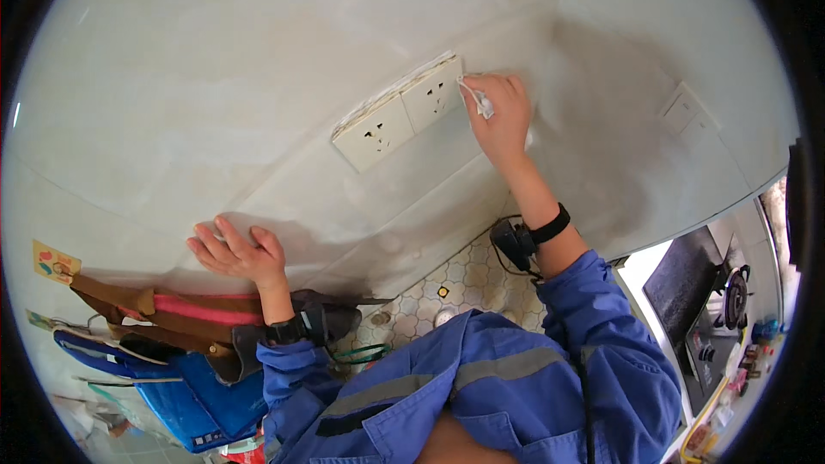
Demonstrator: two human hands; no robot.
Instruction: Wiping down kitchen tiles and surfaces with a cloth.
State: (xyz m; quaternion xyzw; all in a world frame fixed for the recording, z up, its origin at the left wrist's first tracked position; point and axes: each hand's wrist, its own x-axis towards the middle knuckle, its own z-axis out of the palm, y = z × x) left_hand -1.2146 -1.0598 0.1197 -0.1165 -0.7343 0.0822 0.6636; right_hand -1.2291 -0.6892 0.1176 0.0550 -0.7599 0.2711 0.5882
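A double wall socket plate (pixel 377 135) sits on the pale tiled wall, with rough white filler along its upper edge. At its right end, my right hand (pixel 499 113) is closed on a thin white cord (pixel 474 93) with a small whitish piece below; what exactly the piece is cannot be told. The fingertips are beside the plate's right edge. Lower left, my left hand (pixel 238 251) rests against the wall with its fingers spread, holding nothing. Dark straps circle both wrists, and a black device hangs at the right one.
Bags, one of them blue (pixel 200 393), hang from wall hooks at lower left. A light switch (pixel 683 109) is on the adjoining wall. Lower right stands a gas hob (pixel 706 348) on a counter with bottles and other items. Patterned floor tiles (pixel 474 270) show below.
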